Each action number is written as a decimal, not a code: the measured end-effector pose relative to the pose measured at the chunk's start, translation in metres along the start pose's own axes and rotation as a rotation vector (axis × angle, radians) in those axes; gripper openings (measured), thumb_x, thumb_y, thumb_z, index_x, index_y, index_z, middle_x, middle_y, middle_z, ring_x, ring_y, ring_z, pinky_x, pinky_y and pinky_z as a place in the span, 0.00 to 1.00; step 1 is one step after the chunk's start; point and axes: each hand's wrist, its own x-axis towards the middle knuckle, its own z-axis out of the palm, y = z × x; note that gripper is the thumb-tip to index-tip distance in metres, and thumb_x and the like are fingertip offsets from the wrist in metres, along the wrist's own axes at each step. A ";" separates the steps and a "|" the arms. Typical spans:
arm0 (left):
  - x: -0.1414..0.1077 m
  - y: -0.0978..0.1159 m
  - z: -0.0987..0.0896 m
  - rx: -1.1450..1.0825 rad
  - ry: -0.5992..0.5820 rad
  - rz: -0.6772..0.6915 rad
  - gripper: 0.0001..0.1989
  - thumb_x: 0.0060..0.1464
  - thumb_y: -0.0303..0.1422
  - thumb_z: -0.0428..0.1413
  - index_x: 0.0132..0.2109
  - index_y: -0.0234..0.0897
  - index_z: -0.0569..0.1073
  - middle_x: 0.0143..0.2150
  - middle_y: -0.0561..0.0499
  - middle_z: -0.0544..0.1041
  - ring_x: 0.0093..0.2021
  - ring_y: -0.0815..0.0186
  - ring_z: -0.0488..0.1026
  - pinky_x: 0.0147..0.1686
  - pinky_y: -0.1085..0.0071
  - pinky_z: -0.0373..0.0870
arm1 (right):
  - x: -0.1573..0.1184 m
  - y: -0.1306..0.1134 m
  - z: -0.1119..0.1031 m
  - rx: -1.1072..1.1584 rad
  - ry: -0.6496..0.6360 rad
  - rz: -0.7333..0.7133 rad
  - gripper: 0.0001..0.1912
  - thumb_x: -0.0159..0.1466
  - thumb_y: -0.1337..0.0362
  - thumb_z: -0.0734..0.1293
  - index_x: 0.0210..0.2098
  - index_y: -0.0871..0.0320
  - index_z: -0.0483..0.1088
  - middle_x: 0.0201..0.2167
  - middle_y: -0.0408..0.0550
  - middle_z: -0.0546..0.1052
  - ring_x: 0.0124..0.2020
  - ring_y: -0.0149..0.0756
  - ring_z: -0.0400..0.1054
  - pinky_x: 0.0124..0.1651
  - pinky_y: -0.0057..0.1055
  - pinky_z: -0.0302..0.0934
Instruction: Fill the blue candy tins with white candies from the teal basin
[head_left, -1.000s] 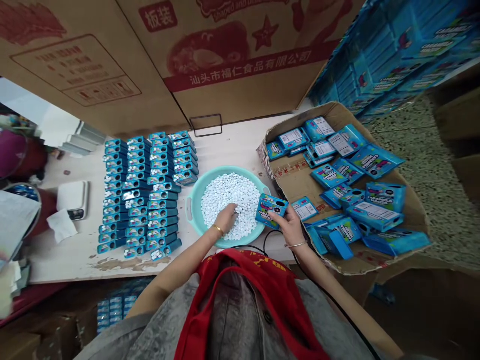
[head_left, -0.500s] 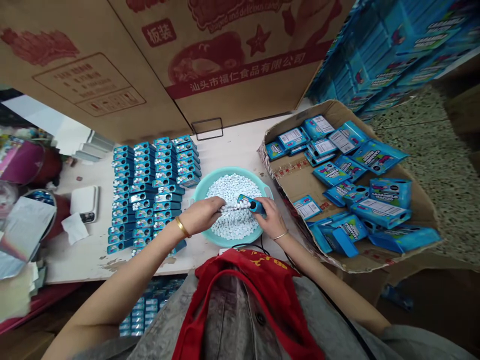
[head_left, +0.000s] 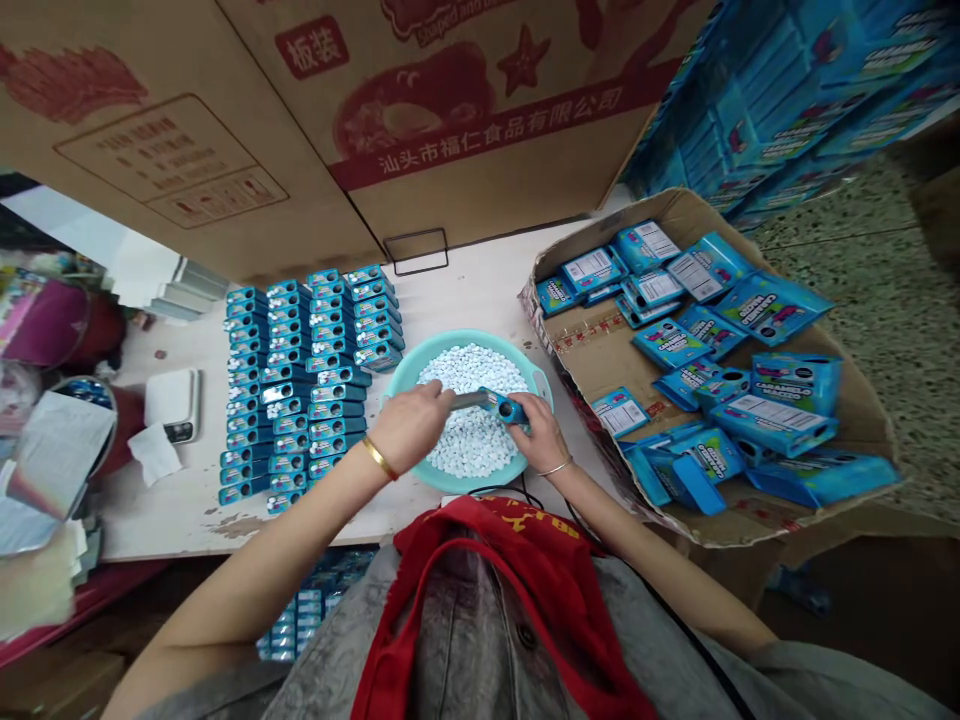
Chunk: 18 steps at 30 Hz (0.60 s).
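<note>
My left hand [head_left: 411,425], with a gold bangle at the wrist, is closed round a narrow grey scoop [head_left: 469,400]. The scoop's far end meets the open end of a small blue candy box [head_left: 504,408]. My right hand [head_left: 541,436] grips that box, tilted, from its right side. Both are above a turquoise basin [head_left: 405,370] holding many small white candies [head_left: 472,445]. Whether candies lie in the scoop now is hard to make out.
Rows of blue boxes [head_left: 336,410] stand left of the basin. At the right, a cut-down carton [head_left: 581,350] holds loose blue boxes [head_left: 669,343]. Large brown cartons [head_left: 480,200] wall off the back. A white scale [head_left: 172,403] and papers [head_left: 60,450] are farther left.
The scoop carried candies at the box's opening; now its grey surface shows and it is tipped up against the box. My left hand has turned and risen slightly. The right still holds the box.
</note>
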 end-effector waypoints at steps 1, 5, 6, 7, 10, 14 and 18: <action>0.005 -0.015 0.013 -0.010 0.014 -0.035 0.12 0.62 0.26 0.47 0.49 0.37 0.70 0.42 0.45 0.70 0.41 0.61 0.71 0.41 0.66 0.70 | 0.001 0.001 -0.001 0.014 0.023 0.010 0.18 0.61 0.68 0.62 0.51 0.54 0.67 0.47 0.54 0.74 0.51 0.48 0.68 0.55 0.49 0.63; 0.031 -0.055 0.081 -0.022 0.021 -0.230 0.20 0.60 0.20 0.41 0.54 0.34 0.68 0.47 0.42 0.69 0.47 0.59 0.69 0.47 0.62 0.68 | 0.005 0.001 -0.007 0.079 0.106 0.079 0.15 0.62 0.60 0.66 0.49 0.54 0.67 0.45 0.53 0.74 0.48 0.45 0.69 0.53 0.45 0.65; 0.037 -0.057 0.097 -0.038 0.017 -0.256 0.20 0.60 0.20 0.41 0.55 0.34 0.68 0.49 0.40 0.68 0.49 0.58 0.68 0.49 0.61 0.67 | 0.006 0.001 -0.008 0.091 0.125 0.108 0.16 0.62 0.58 0.67 0.48 0.54 0.67 0.44 0.52 0.74 0.47 0.44 0.69 0.52 0.44 0.65; 0.042 -0.055 0.112 -0.057 0.012 -0.262 0.20 0.61 0.20 0.41 0.56 0.33 0.67 0.51 0.39 0.68 0.51 0.56 0.67 0.50 0.59 0.66 | 0.006 0.001 -0.009 0.104 0.143 0.140 0.17 0.62 0.57 0.68 0.48 0.55 0.67 0.43 0.52 0.74 0.47 0.44 0.69 0.52 0.44 0.65; 0.047 -0.034 0.146 -0.114 -0.017 -0.190 0.21 0.61 0.21 0.41 0.58 0.33 0.65 0.55 0.37 0.67 0.54 0.55 0.64 0.54 0.59 0.64 | 0.008 0.001 -0.014 0.158 0.185 0.233 0.21 0.60 0.55 0.70 0.49 0.55 0.67 0.45 0.51 0.75 0.48 0.43 0.69 0.55 0.43 0.63; 0.040 -0.005 0.168 -0.262 -0.066 -0.093 0.23 0.56 0.18 0.44 0.58 0.32 0.65 0.56 0.37 0.67 0.55 0.55 0.65 0.55 0.60 0.65 | 0.011 0.004 -0.018 0.264 0.230 0.343 0.23 0.57 0.54 0.72 0.49 0.55 0.67 0.44 0.49 0.76 0.45 0.41 0.70 0.54 0.42 0.63; 0.034 -0.001 0.178 -0.534 -0.063 0.003 0.24 0.54 0.19 0.46 0.58 0.31 0.66 0.53 0.40 0.70 0.53 0.58 0.67 0.56 0.62 0.65 | 0.014 0.008 -0.020 0.338 0.253 0.367 0.24 0.55 0.53 0.73 0.46 0.56 0.68 0.42 0.46 0.76 0.43 0.39 0.70 0.52 0.39 0.64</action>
